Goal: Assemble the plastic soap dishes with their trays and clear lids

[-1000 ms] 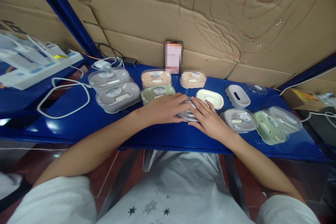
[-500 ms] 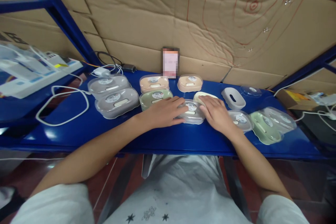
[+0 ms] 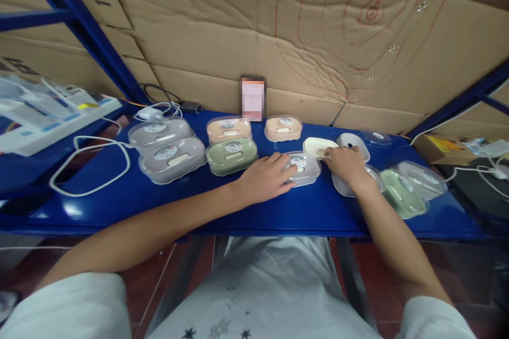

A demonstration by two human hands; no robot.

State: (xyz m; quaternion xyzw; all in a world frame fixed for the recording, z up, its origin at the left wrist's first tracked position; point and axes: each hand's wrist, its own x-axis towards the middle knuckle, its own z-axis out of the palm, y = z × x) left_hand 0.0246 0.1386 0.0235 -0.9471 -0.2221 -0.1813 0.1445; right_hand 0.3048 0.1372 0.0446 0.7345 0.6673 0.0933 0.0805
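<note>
Glossy clear plastic lid [image 3: 304, 165]; glossy blue metal shelf [image 3: 119, 201]; matt cardboard backing [image 3: 238, 26].

The right hand [image 3: 347, 163] hides part of a grey box [image 3: 353, 184]; the propped phone screen [image 3: 253, 98] is blurred.

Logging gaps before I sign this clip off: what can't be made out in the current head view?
- Upright phone-like item at the cardboard wall: front pixelated.
- Clear-lidded grey case: mostly covered by the right hand.
- Round lid labels, as on the sage-green oval case: print too small.
- Left hand grip on the clear-lidded white case: underside hidden.
</note>
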